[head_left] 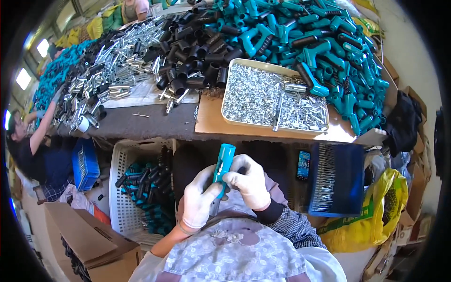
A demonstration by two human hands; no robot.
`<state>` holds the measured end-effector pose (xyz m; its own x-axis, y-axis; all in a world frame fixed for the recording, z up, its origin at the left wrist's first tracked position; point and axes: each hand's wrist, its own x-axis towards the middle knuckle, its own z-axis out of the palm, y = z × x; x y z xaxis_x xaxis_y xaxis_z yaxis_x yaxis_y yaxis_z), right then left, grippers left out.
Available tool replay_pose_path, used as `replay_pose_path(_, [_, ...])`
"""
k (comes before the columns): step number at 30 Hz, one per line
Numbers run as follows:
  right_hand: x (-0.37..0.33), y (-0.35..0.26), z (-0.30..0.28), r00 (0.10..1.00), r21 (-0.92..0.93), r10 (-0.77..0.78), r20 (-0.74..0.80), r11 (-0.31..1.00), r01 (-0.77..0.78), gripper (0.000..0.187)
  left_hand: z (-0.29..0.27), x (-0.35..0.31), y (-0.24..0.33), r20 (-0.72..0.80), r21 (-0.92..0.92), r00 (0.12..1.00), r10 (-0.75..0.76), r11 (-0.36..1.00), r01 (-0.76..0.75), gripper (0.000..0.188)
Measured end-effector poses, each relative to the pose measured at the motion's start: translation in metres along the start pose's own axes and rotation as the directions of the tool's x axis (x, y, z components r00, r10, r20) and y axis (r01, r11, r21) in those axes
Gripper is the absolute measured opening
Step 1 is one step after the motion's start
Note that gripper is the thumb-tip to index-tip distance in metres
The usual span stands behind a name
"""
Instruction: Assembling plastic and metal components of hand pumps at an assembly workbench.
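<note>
A teal plastic tool handle [225, 157] with a hollow round top stands nearly upright above my lap, leaning slightly right. Wrapped around its lower left side is my left hand [199, 195], in a white glove. My right hand [250, 182], gloved too, is curled in a pinch against its right side, thumb on the tube. Small shiny metal bits show in the slot along the handle; whether my right fingertips also pinch a small part is hidden. A metal rod [214, 207] shows below the handle, beside my left wrist.
On the bench ahead lie a cream tray [226, 101] of small metal parts, teal handles [324, 54], black sleeves [188, 61] and metal tubes [124, 58]. Below are a white crate [120, 202], a blue bin [347, 188] of metal pins, a phone [303, 164] and a yellow sack [350, 232]. A co-worker [35, 145] reaches in at left.
</note>
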<state>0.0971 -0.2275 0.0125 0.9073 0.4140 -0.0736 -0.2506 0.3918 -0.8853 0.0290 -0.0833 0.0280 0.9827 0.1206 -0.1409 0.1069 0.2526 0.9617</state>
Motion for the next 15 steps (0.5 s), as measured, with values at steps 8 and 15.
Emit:
replay_pose_path(8, [0.011,-0.004,-0.01,0.965,-0.119,0.143,0.221,0.986,-0.118,0.046,-0.016,-0.01,-0.006,0.045,0.145,0.999,-0.03,0.989,0.023,0.038])
replay_pose_path(15, [0.033,-0.015,0.001,0.895,-0.208,0.22,0.389,0.967,-0.147,0.038,-0.029,-0.004,-0.013,0.139,-0.257,0.986,-0.092,0.958,0.125,0.05])
